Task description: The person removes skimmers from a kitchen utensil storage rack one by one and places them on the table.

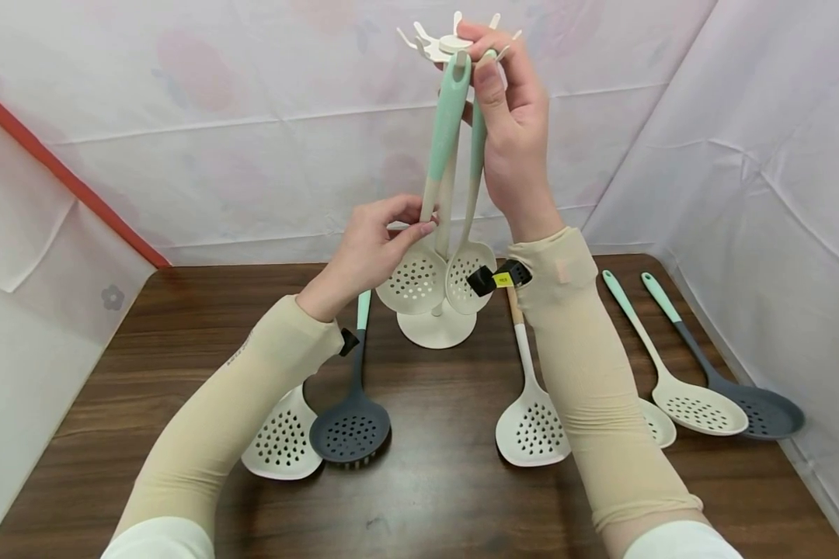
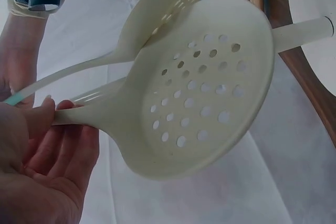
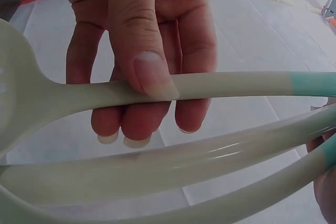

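A white utensil stand (image 1: pixel 436 330) carries hooks (image 1: pixel 454 43) at its top. Two cream slotted spoons with mint handles hang there side by side. My left hand (image 1: pixel 416 225) pinches the neck of the front slotted spoon (image 1: pixel 414 279) just above its bowl, thumb on top (image 3: pixel 149 77). The left wrist view shows that perforated bowl (image 2: pixel 210 93) close up, the second spoon (image 2: pixel 163 14) behind it and the stand's pole (image 2: pixel 299 32). My right hand (image 1: pixel 485 70) is raised at the hooks, thumb and fingers curled round the mint handle ends (image 1: pixel 477 140).
Several utensils lie on the dark wooden table (image 1: pixel 433 497): a cream slotted turner (image 1: pixel 283 442) and a dark grey skimmer (image 1: pixel 349 427) at left, a cream slotted spoon (image 1: pixel 531 427) in the middle, and cream (image 1: pixel 699 407) and grey (image 1: pixel 765 411) ones at right. White cloth walls enclose the table.
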